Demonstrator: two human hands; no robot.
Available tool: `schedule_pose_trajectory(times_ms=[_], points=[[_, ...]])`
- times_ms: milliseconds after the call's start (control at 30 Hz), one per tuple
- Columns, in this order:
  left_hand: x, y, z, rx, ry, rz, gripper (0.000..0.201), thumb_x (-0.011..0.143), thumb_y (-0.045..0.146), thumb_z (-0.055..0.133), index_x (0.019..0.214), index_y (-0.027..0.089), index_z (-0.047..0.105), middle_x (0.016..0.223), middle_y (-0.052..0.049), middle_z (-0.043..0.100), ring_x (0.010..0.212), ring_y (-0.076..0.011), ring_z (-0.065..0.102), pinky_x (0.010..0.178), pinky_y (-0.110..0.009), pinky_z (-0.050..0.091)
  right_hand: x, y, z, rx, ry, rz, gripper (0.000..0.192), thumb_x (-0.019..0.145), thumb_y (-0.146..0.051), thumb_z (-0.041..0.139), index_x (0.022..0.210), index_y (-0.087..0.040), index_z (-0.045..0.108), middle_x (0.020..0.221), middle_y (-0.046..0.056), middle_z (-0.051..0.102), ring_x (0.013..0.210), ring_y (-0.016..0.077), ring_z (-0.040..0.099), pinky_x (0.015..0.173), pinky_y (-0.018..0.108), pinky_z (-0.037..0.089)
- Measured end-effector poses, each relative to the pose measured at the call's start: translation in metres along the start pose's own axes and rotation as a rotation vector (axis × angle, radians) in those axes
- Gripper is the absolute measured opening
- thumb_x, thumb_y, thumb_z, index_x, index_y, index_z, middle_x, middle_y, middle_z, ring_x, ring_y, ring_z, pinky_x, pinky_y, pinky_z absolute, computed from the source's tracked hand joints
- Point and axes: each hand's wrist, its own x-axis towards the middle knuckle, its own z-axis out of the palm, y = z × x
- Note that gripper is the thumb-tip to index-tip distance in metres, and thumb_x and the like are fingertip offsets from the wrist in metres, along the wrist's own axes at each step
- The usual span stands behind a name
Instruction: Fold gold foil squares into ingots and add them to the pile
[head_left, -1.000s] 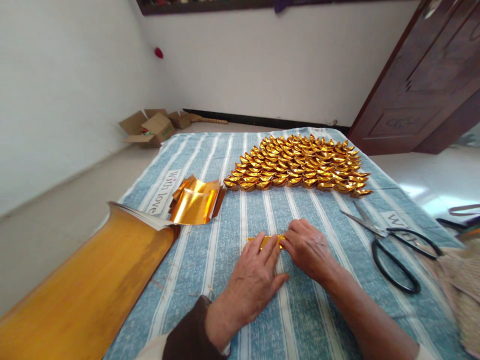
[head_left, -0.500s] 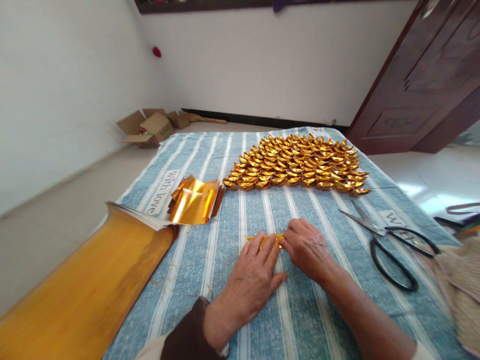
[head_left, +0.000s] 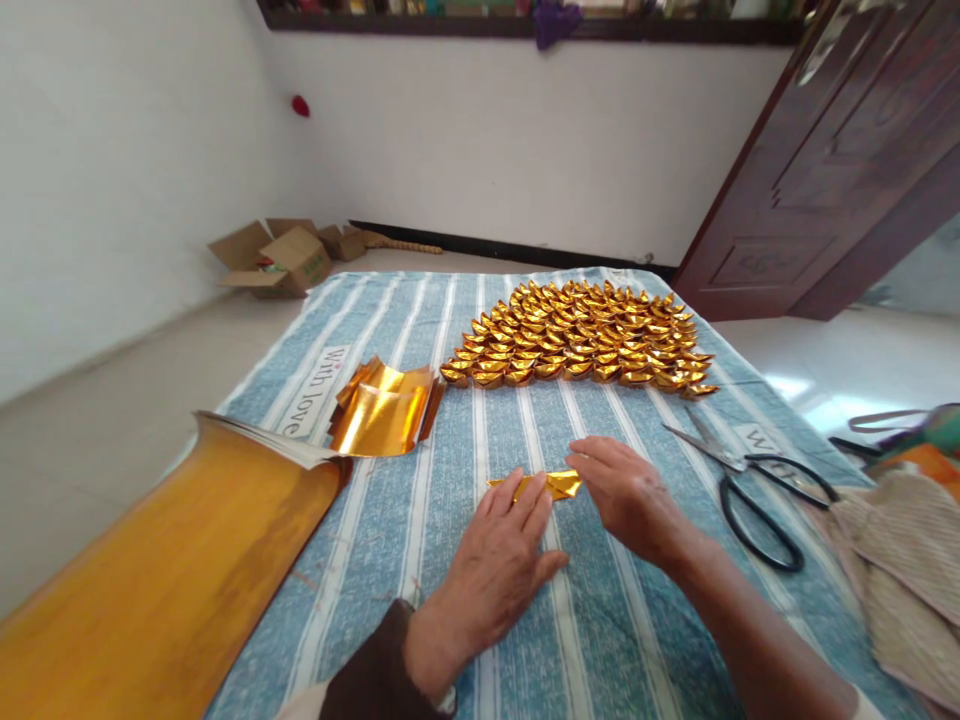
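Here, the left hand presses folded gold foil under flattened fingers; the right hand, grip unclear, hovers right of them

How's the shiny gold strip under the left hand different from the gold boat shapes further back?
The gold strip looks flat and narrow, while the boat shapes are puffed out with upturned tips.
The strip is one piece by itself; the boat shapes are many, packed close in rows.
The left hand rests on the strip, but no hand touches the boat shapes.
Both are shiny gold and on the striped cloth.
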Motion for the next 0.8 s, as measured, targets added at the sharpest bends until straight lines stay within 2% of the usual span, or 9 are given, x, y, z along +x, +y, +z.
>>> schedule_pose_trajectory(times_ms=[100, 233, 533, 667, 800], points=[[0.001, 0.001, -0.002, -0.001, -0.014, -0.002, 0.058, 0.091, 0.047, 0.055, 0.137, 0.015, 0.043, 0.143, -0.013, 0.048, 0.134, -0.0362, 0.039, 0.104, -0.053, 0.041, -0.013, -0.014, 0.015, -0.032, -0.123, -0.076, 0.032, 0.09, -0.011, 0.043, 0.117, -0.011, 0.061, 0.126, 0.015, 0.062, 0.122, 0.0277, 0.053, 0.101, 0.046, 0.047], [-0.001, 0.0, -0.003, 0.006, -0.042, 0.004, 0.061, 0.094, 0.053, 0.045, 0.14, 0.015, 0.039, 0.145, -0.013, 0.046, 0.137, -0.0348, 0.035, 0.105, -0.052, 0.039, -0.033, -0.018, 0.031, -0.102, -0.194, -0.062, 0.049, 0.087, -0.019, 0.051, 0.134, -0.005, 0.046, 0.14, 0.019, 0.051, 0.132, 0.0319, 0.045, 0.105, 0.051, 0.044], [-0.006, -0.005, -0.004, -0.005, -0.2, -0.012, 0.072, 0.093, 0.058, 0.041, 0.15, 0.018, 0.02, 0.156, -0.011, 0.028, 0.145, -0.0302, 0.019, 0.113, -0.048, 0.029, -0.041, -0.014, 0.037, -0.083, -0.219, -0.05, 0.053, 0.088, -0.023, 0.051, 0.139, -0.007, 0.043, 0.146, 0.018, 0.044, 0.139, 0.03, 0.036, 0.111, 0.049, 0.039], [-0.008, -0.006, -0.006, 0.041, -0.227, -0.005, 0.074, 0.093, 0.059, 0.04, 0.15, 0.015, 0.022, 0.157, -0.013, 0.026, 0.145, -0.029, 0.019, 0.115, -0.046, 0.026, -0.041, -0.015, 0.037, -0.047, -0.222, -0.021, 0.055, 0.089, -0.023, 0.052, 0.14, -0.008, 0.042, 0.148, 0.017, 0.042, 0.14, 0.0289, 0.033, 0.112, 0.049, 0.036], [-0.01, -0.01, -0.008, 0.106, -0.199, -0.001, 0.073, 0.093, 0.058, 0.041, 0.148, 0.012, 0.027, 0.155, -0.014, 0.028, 0.144, -0.0275, 0.023, 0.115, -0.045, 0.025, -0.04, -0.015, 0.035, -0.055, -0.232, -0.018, 0.054, 0.089, -0.024, 0.052, 0.139, -0.007, 0.043, 0.147, 0.017, 0.043, 0.139, 0.0295, 0.035, 0.112, 0.049, 0.036]])
